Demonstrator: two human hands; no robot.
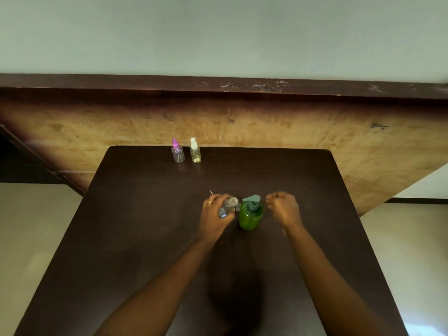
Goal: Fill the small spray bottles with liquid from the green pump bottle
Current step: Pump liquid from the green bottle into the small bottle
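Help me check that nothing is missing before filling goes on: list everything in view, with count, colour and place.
table: one, dark brown, fills the lower view.
green pump bottle: one, green with a grey-green pump, upright mid-table between the hands.
clear spray bottle: one, clear, cap off, tilted, mouth toward the pump spout.
pink-capped spray bottle: one, pinkish clear, upright at the table's far edge.
white-capped spray bottle: one, yellowish clear, upright just right of the pink-capped one.
wooden panel: one, tan, behind the table.
left hand: grips the clear spray bottle; gold ring on one finger.
right hand: fingers curled, right of the pump bottle, nothing visible in it.
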